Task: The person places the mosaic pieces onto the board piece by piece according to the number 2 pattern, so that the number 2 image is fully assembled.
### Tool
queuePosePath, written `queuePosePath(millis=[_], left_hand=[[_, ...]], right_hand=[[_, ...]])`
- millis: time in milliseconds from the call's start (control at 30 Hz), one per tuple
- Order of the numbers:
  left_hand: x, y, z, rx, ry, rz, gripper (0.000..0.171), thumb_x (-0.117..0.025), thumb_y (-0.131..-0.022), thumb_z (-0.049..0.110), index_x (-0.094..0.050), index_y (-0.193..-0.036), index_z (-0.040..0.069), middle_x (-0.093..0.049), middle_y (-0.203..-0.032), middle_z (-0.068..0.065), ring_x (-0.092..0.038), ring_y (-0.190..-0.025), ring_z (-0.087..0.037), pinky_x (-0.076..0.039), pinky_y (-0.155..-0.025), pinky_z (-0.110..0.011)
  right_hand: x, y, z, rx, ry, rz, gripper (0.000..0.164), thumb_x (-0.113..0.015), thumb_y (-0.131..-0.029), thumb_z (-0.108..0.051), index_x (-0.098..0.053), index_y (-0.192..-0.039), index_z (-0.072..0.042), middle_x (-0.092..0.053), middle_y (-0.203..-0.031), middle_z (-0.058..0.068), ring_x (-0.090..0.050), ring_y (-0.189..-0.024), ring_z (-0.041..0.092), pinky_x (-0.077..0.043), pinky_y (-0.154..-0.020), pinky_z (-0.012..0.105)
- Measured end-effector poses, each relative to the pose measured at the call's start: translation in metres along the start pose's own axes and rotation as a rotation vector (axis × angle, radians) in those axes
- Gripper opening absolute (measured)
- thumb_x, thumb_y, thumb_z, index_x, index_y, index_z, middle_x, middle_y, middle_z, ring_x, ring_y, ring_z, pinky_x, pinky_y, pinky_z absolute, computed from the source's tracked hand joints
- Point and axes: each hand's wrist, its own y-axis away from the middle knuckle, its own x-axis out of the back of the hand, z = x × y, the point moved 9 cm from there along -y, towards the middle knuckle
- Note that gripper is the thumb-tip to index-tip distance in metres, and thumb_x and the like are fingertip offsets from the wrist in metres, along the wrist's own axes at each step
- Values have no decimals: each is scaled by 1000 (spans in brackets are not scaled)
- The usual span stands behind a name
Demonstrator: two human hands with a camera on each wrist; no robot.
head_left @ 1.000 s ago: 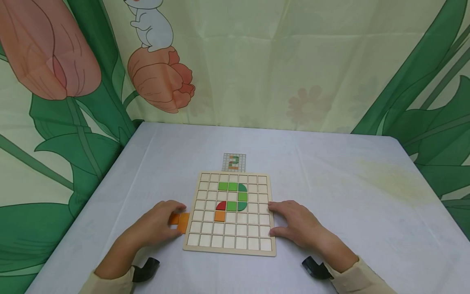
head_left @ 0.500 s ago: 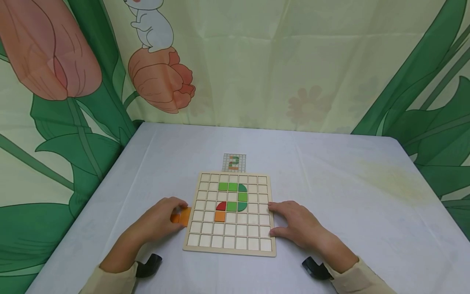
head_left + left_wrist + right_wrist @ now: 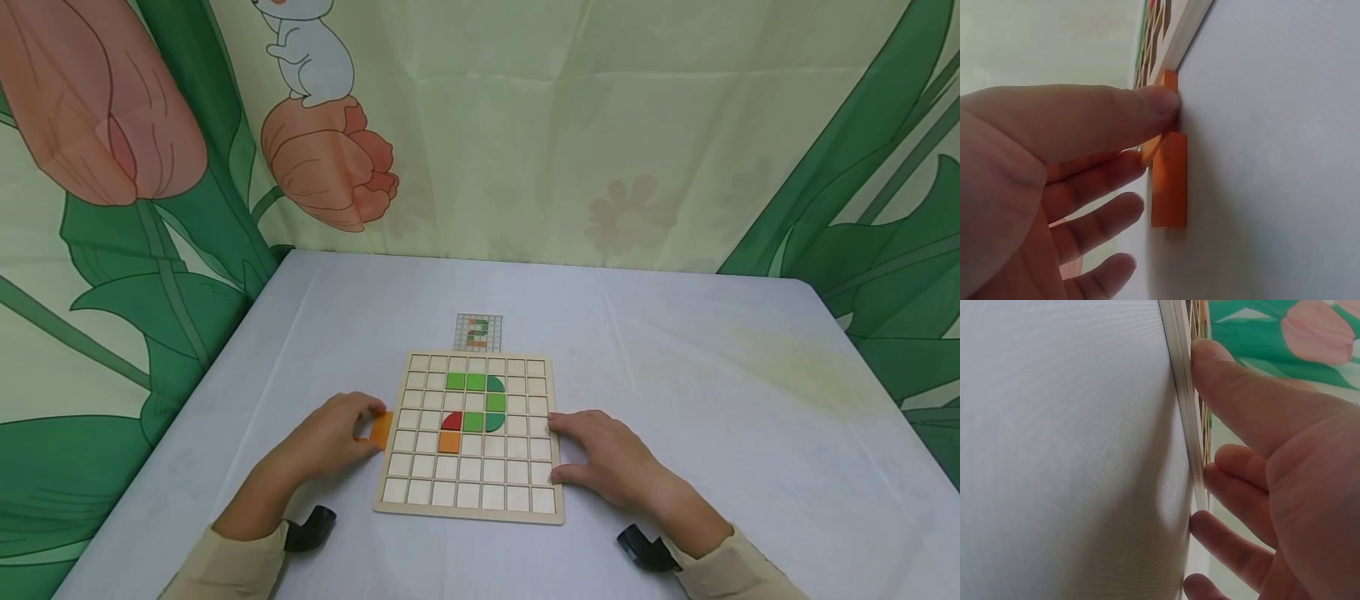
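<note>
A wooden grid board (image 3: 468, 516) lies on the table. Within its cells sit light green square tiles (image 3: 473, 422), dark green rounded tiles (image 3: 495, 402), a red rounded tile (image 3: 452, 421) and an orange square tile (image 3: 449, 442). At the board's left edge, my left hand (image 3: 315, 442) pinches a loose orange tile (image 3: 381, 431) between thumb and forefinger. The left wrist view shows another orange tile (image 3: 1169, 187) just behind it, close to the fingertips. My right hand (image 3: 615, 458) rests its thumb and fingertips along the board's right edge, fingers spread.
Beyond the board's far edge lies a small printed card (image 3: 487, 333) with a coloured grid pattern. A white cloth covers the table (image 3: 675, 350). Behind the table hangs a curtain (image 3: 510, 150) printed with tulips and a rabbit.
My left hand has slid the orange tiles away from me along the board's left edge, and slightly to the right. The right hand and board have stayed put.
</note>
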Motion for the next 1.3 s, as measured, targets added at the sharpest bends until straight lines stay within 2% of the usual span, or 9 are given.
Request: queuePosePath(millis=[200, 433, 600, 800, 1000, 1300], left_hand=[[-1, -3, -3, 16, 3, -10, 45, -84, -79, 9, -66, -120, 4, -64, -118, -7, -56, -107, -26, -49, -94, -45], [3, 1, -6, -20, -3, -9, 48, -83, -79, 9, -64, -122, 1, -64, -121, -10, -57, -113, -31, -47, -97, -48], [5, 8, -11, 27, 8, -58, 56, -88, -74, 12, -62, -122, 1, -63, -120, -9, -56, -110, -30, -48, -95, -48], [5, 11, -16, 77, 0, -105, 42, -88, -74, 10, -66, -109, 4, -64, -104, -1, -57, -102, -25, -50, -92, -47], [5, 9, -18, 78, -16, -109, 29, -83, -78, 2, -68, -101, 6, -64, -98, 0, -57, -96, -23, -51, -89, -46], [4, 8, -15, 59, -39, -100, 25, -83, -78, 2, -69, -98, 7, -65, -96, 1, -57, -94, -22, -51, -87, -45]], right_hand=[[0, 0, -1, 7, 3, 5, 63, -80, -83, -42, -62, -133, -10, -61, -136, 7, -54, -123, 32, -43, -99, 52], [0, 0, -1, 4, 3, 2, 63, -80, -83, -41, -62, -134, -9, -60, -136, 8, -53, -124, 33, -42, -101, 53], [1, 0, -1, 0, 0, 5, 63, -80, -83, -41, -62, -134, -9, -60, -136, 7, -53, -124, 33, -42, -101, 52], [-1, 0, 1, -6, 0, 2, 64, -81, -82, -39, -61, -134, -8, -60, -137, 8, -53, -125, 33, -42, -101, 52], [-2, 0, 2, -17, -2, 1, 63, -82, -82, -36, -61, -134, -7, -60, -137, 8, -53, -125, 33, -41, -102, 52], [-2, 0, 2, -9, 2, -1, 62, -81, -83, -37, -61, -134, -8, -60, -136, 9, -53, -125, 34, -41, -102, 52]])
